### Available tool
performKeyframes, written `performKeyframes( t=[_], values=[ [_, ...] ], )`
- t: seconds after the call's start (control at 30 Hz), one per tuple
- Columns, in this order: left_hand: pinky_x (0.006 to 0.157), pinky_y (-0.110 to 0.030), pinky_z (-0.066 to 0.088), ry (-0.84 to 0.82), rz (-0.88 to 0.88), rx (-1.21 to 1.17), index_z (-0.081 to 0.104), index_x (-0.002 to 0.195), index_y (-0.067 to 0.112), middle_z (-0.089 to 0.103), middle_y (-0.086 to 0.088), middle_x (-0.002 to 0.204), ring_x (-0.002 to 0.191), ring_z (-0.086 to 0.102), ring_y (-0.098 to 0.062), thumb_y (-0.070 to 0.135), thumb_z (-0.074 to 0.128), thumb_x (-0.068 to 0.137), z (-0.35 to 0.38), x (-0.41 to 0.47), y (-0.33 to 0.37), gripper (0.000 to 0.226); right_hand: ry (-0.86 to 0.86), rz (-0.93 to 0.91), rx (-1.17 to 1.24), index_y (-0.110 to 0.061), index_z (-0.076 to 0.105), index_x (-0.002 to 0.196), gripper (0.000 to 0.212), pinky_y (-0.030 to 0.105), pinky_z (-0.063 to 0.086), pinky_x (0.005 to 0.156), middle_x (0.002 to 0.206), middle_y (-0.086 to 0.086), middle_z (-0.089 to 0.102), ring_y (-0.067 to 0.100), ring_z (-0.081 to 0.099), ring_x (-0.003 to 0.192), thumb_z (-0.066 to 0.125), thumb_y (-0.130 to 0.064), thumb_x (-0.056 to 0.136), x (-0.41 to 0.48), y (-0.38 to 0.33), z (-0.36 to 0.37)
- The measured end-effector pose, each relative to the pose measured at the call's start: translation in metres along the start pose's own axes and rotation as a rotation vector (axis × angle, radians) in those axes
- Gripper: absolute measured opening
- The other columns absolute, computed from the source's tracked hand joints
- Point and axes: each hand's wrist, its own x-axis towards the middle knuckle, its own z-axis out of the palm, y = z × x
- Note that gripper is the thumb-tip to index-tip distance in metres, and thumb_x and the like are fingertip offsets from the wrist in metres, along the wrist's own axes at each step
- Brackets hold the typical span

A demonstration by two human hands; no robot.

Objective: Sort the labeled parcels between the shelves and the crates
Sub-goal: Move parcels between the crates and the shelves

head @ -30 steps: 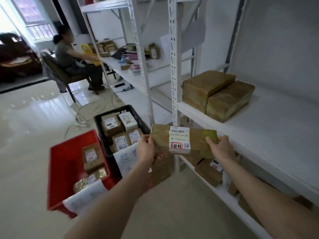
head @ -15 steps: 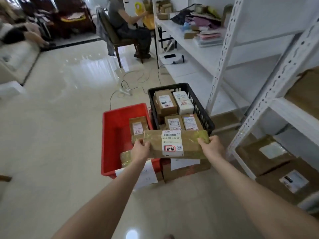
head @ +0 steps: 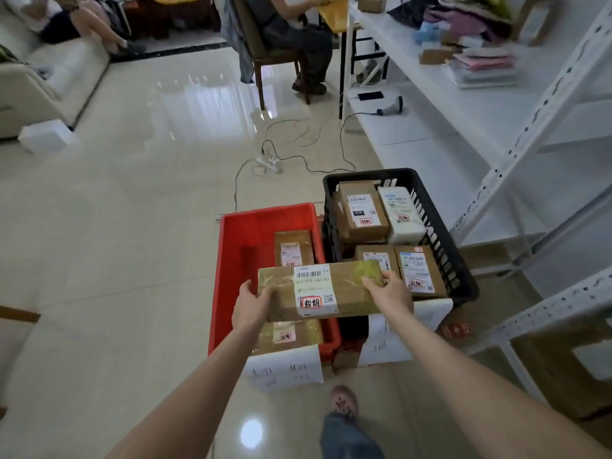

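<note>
Taped parcel (head: 351,294) is held level, label up. Left hand (head: 250,308) pinches its left end and right hand (head: 388,293) grips the right end, fingers curled over the top. Long axis runs left-right, spanning the near corners of the red crate (head: 265,211) and black crate (head: 364,175). Most of it hangs over red, and the left hand is nearer that crate.

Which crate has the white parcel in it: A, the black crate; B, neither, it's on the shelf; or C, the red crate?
A: the white parcel lies in the black crate, at its far right beside a brown box, while the red crate shows only brown parcels.
</note>
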Motion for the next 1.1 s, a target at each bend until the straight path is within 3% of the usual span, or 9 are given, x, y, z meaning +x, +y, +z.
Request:
performKeyframes(
  t=[0.07, 0.2, 0.27, 0.43, 0.57, 0.73, 0.9, 1.0, 1.1],
  values=[
    [0.103, -0.048, 0.042, -0.029, -0.021, -0.048, 0.022, 0.15, 0.021, 0.04, -0.011, 0.148, 0.13, 0.045, -0.033, 0.054, 0.056, 0.087, -0.002, 0.025, 0.011, 0.079, -0.041, -0.027, 0.128, -0.022, 0.054, 0.122, 0.044, 0.032, 0.046, 0.074, 0.112, -0.002, 0.059, 0.019, 0.055, 0.095, 0.067, -0.04, 0.084, 0.028, -0.018, 0.006],
    [0.061, -0.033, 0.057, -0.124, -0.027, -0.279, 0.041, 0.139, 0.023, 0.061, -0.005, 0.123, 0.093, 0.066, -0.02, 0.048, 0.064, 0.084, -0.008, 0.064, 0.034, 0.065, -0.157, -0.041, 0.348, -0.026, 0.05, 0.128, 0.057, 0.038, 0.05, 0.085, 0.119, 0.0, 0.057, 0.021, 0.056, 0.105, 0.077, -0.03, 0.078, 0.075, -0.06, 0.021],
    [0.055, -0.032, 0.057, -0.121, -0.057, -0.395, 0.043, 0.135, 0.021, 0.061, -0.002, 0.116, 0.092, 0.066, -0.02, 0.042, 0.07, 0.082, -0.014, 0.08, 0.039, 0.063, -0.201, -0.038, 0.398, -0.029, 0.051, 0.125, 0.056, 0.044, 0.052, 0.09, 0.12, 0.0, 0.056, 0.022, 0.056, 0.107, 0.078, -0.027, 0.077, 0.095, -0.081, 0.031],
    [0.044, -0.027, 0.05, -0.093, -0.122, -0.624, 0.046, 0.121, 0.015, 0.064, -0.01, 0.11, 0.082, 0.066, -0.022, 0.029, 0.072, 0.082, -0.037, 0.118, 0.036, 0.049, -0.303, -0.068, 0.455, -0.037, 0.055, 0.113, 0.044, 0.033, 0.053, 0.071, 0.109, -0.007, 0.058, 0.015, 0.058, 0.098, 0.076, -0.022, 0.078, 0.132, -0.128, 0.059],
    [0.044, -0.023, 0.049, -0.177, -0.19, -0.663, 0.049, 0.119, 0.023, 0.066, -0.004, 0.105, 0.078, 0.066, -0.019, 0.029, 0.068, 0.085, -0.049, 0.148, 0.028, 0.039, -0.324, -0.075, 0.43, -0.035, 0.055, 0.12, 0.047, 0.035, 0.053, 0.077, 0.116, -0.003, 0.058, 0.017, 0.057, 0.103, 0.075, -0.026, 0.078, 0.153, -0.148, 0.089],
    [0.054, -0.029, 0.055, -0.227, -0.313, -0.67, 0.06, 0.113, 0.017, 0.071, -0.005, 0.098, 0.081, 0.069, -0.019, 0.031, 0.069, 0.085, -0.039, 0.188, 0.02, 0.033, -0.155, 0.089, 0.343, -0.017, 0.026, 0.149, 0.096, 0.037, 0.04, 0.102, 0.145, 0.007, 0.041, 0.023, 0.045, 0.127, 0.081, -0.033, 0.072, 0.152, -0.151, 0.145],
    [0.067, -0.041, 0.057, -0.315, -0.472, -0.674, 0.059, 0.115, 0.012, 0.07, -0.016, 0.1, 0.078, 0.066, -0.028, 0.023, 0.073, 0.081, -0.008, 0.214, -0.004, 0.038, -0.747, 0.399, 0.352, -0.032, 0.049, 0.123, 0.061, 0.041, 0.055, 0.075, 0.116, -0.002, 0.063, 0.025, 0.064, 0.097, 0.076, -0.052, 0.072, 0.101, -0.114, 0.224],
    [0.052, -0.029, 0.05, -0.379, -0.519, -0.561, 0.054, 0.117, 0.013, 0.064, -0.013, 0.099, 0.073, 0.062, -0.022, 0.022, 0.072, 0.082, 0.01, 0.225, -0.021, 0.041, -0.673, 0.535, 0.52, -0.028, 0.053, 0.118, 0.045, 0.039, 0.059, 0.075, 0.104, 0.005, 0.069, 0.029, 0.072, 0.085, 0.075, -0.037, 0.08, 0.101, -0.088, 0.254],
    [0.049, -0.025, 0.045, -0.456, -0.493, -0.369, 0.054, 0.121, 0.01, 0.061, -0.01, 0.093, 0.065, 0.056, -0.017, 0.02, 0.068, 0.086, 0.034, 0.242, -0.04, 0.039, -0.522, 0.572, 0.545, -0.018, 0.045, 0.135, 0.058, 0.034, 0.06, 0.073, 0.108, 0.008, 0.066, 0.026, 0.07, 0.086, 0.073, -0.02, 0.084, 0.126, -0.064, 0.265]
  ],
)
